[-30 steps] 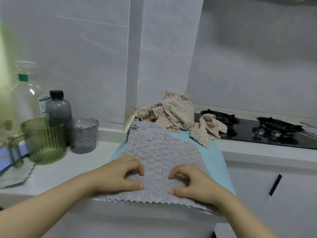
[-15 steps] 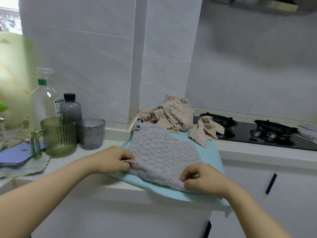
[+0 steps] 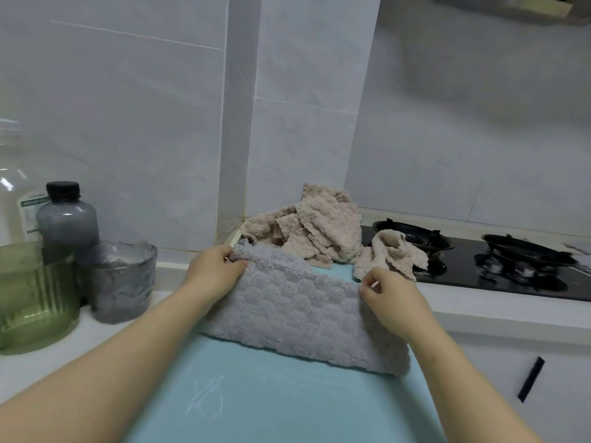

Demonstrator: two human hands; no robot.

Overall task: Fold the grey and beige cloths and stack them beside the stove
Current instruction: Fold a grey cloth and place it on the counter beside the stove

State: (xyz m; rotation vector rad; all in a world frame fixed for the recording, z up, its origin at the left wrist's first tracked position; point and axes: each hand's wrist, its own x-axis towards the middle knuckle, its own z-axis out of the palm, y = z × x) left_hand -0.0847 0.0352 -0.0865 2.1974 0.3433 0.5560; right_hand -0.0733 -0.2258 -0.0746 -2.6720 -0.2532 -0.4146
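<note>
The grey cloth (image 3: 297, 314) lies folded in half on a light blue mat (image 3: 256, 394), its doubled edge toward the person and its two loose edges brought together at the far side. It sits at the middle of the view, with the mat spreading out from under it toward 6 o'clock.

The left hand (image 3: 212, 273) pinches the cloth's far left corner at about 10 o'clock of the cloth, thumb and fingers closed narrowly on the edge, the rest of the hand resting against the fabric. The right hand (image 3: 388, 298) pinches the far right corner at about 2 o'clock, thumb and forefinger tight together on the edge, the other fingers curled in. Both forearms run in from the bottom corners of the view.

Just beyond the grey cloth, at 12 o'clock, a heap of beige cloths (image 3: 307, 228) lies crumpled against the tiled wall, touching the grey cloth's far edge. One more beige cloth (image 3: 390, 254) lies bunched at 1 o'clock, draped over the left edge of the stove (image 3: 479, 266), just past the right hand. The black stove with its two burners stretches away at 3 o'clock.

At 9 o'clock, on the white counter (image 3: 38, 362), stand a grey glass (image 3: 120, 282), a dark bottle (image 3: 67, 219) behind it, a green jug (image 3: 35, 298) and a clear bottle (image 3: 12, 187) at the edge of the view.
</note>
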